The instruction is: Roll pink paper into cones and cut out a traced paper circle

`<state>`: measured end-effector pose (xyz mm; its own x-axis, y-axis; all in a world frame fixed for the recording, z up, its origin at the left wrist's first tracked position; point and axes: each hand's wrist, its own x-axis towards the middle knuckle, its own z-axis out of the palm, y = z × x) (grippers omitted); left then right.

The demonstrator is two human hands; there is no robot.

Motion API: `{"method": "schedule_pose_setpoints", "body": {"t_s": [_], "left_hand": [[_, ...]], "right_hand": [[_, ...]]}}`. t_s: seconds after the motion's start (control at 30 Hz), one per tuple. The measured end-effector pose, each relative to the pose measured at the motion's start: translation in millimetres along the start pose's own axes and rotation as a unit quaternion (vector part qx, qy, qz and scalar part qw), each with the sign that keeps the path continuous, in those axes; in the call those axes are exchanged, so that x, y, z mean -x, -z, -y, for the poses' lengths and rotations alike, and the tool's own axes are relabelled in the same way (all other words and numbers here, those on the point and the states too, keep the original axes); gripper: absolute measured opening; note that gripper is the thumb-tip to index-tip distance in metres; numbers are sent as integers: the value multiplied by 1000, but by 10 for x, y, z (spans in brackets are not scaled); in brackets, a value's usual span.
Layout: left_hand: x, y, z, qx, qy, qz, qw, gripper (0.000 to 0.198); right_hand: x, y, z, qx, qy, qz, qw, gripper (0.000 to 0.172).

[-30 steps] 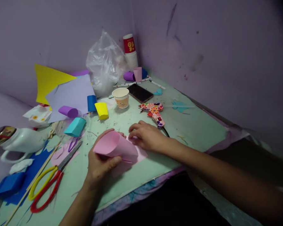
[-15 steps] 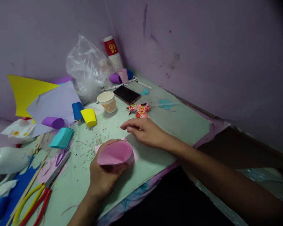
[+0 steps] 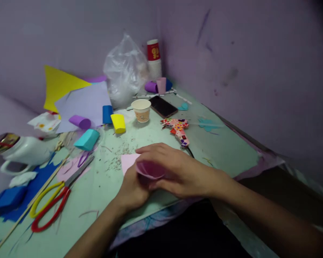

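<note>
A pink paper cup (image 3: 150,170) stands near the table's front edge, its open mouth facing up toward me. My left hand (image 3: 133,188) wraps its near left side. Over its far rim and right side curves my right hand (image 3: 174,168), thumb low in front and fingers across the top. Much of the cup is hidden by both hands. Beneath and behind it lies a pink paper sheet (image 3: 127,162). Beyond my right hand rests a flower-patterned glue gun (image 3: 179,129) with a dark cord. A white paper cup (image 3: 141,111) stands farther back.
Red-and-yellow scissors (image 3: 61,200) and a thin wooden stick (image 3: 34,199) lie at left, near a white mug (image 3: 29,154). Yellow (image 3: 119,124) and turquoise paper cups (image 3: 87,139) sit mid-left. Farther back are a phone (image 3: 163,106) and plastic bag (image 3: 126,71).
My right hand has come down and left onto the pink paper cup, closing round it. My left hand stays on the cup. The view has swung left, showing more of the glue gun's handle.
</note>
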<state>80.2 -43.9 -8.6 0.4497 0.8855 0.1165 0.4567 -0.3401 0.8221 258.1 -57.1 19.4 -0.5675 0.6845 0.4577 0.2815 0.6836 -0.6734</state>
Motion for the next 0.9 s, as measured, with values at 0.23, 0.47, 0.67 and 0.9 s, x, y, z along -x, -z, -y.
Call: {"method": "schedule_pose_setpoints", "body": {"t_s": [0.23,0.47,0.67,0.9], "left_hand": [[148,542,99,40,-21,10,999,54],[180,730,163,65,64,-150,984,36],[177,557,205,-61,41,-72,995,31],[218,383,311,-197,-45,49,978,26]], "right_hand": [[42,-66,32,77,-51,17,996,52],[51,-94,45,162,-64,34,984,49],[25,-56,22,173,-57,35,983,53],[4,-39,-19,174,-32,59,982,52]]}}
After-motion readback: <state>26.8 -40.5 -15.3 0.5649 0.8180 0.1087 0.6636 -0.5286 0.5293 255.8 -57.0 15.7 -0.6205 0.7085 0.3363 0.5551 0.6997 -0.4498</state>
